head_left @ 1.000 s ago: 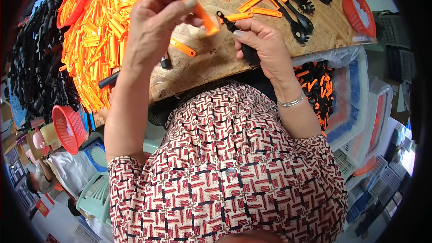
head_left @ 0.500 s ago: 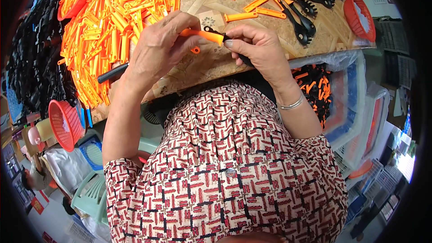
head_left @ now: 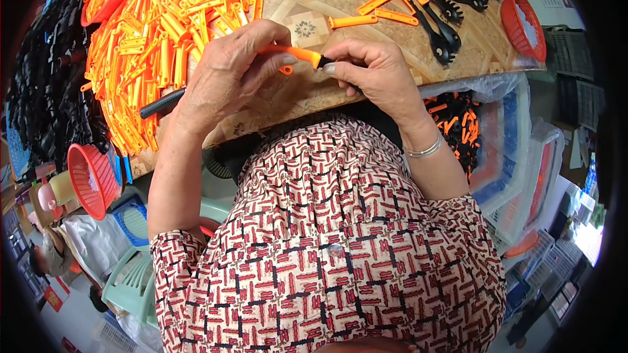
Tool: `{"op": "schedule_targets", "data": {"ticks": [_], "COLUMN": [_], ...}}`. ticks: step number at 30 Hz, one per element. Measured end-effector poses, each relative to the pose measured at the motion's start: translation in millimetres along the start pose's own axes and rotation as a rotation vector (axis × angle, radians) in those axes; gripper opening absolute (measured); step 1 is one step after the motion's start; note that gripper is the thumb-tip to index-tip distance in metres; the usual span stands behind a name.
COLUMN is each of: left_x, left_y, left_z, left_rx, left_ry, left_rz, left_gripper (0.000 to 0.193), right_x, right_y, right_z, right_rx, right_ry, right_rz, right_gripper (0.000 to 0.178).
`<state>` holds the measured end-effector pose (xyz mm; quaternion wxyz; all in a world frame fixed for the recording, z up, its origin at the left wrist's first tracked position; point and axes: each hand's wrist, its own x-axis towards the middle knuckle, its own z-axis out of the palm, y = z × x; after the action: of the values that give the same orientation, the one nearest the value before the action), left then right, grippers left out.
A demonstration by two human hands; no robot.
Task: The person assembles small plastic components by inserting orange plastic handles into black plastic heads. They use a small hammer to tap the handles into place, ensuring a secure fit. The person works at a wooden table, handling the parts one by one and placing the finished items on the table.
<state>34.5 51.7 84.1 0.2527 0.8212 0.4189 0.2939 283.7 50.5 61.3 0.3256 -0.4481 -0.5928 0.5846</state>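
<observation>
My left hand (head_left: 226, 75) grips an orange plastic handle (head_left: 297, 54) above the near edge of the wooden table (head_left: 307, 16). My right hand (head_left: 373, 68) holds a black utensil piece whose end meets the orange handle at my fingertips; most of the black piece is hidden under my fingers. The two hands face each other, almost touching. A large heap of orange handles (head_left: 154, 33) lies just left of my left hand. A black rod (head_left: 162, 103) pokes out below my left wrist.
Finished black-and-orange spoons (head_left: 432, 10) and loose orange handles (head_left: 353, 21) lie on the far table. A pile of black parts (head_left: 46, 91) sits far left. Red baskets (head_left: 523, 16) (head_left: 91, 176) stand right and lower left. Clear bins (head_left: 517, 150) of parts stand at right.
My left hand came down from a raised position with the orange handle and brought it level against the black piece in my right hand. Both hands moved closer together.
</observation>
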Motion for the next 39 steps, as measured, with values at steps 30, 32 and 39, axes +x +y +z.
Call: {"op": "schedule_targets", "data": {"ticks": [30, 32, 39], "left_x": [7, 6, 32], "left_y": [28, 23, 26], "left_z": [20, 29, 36], "left_rx": [0.053, -0.002, -0.151], "left_ry": [0.112, 0.110, -0.020], "left_rz": [-0.110, -0.140, -0.185], "left_gripper": [0.019, 0.020, 0.024], "right_x": [-8, -5, -53], "right_y": [11, 11, -27], "right_z": [3, -2, -85], "right_rx": [-0.275, -0.448, -0.934], "right_ry": [0.088, 0.137, -0.006], "right_rz": [-0.407, -0.565, -0.449], "right_gripper": [0.011, 0.012, 0.012]}}
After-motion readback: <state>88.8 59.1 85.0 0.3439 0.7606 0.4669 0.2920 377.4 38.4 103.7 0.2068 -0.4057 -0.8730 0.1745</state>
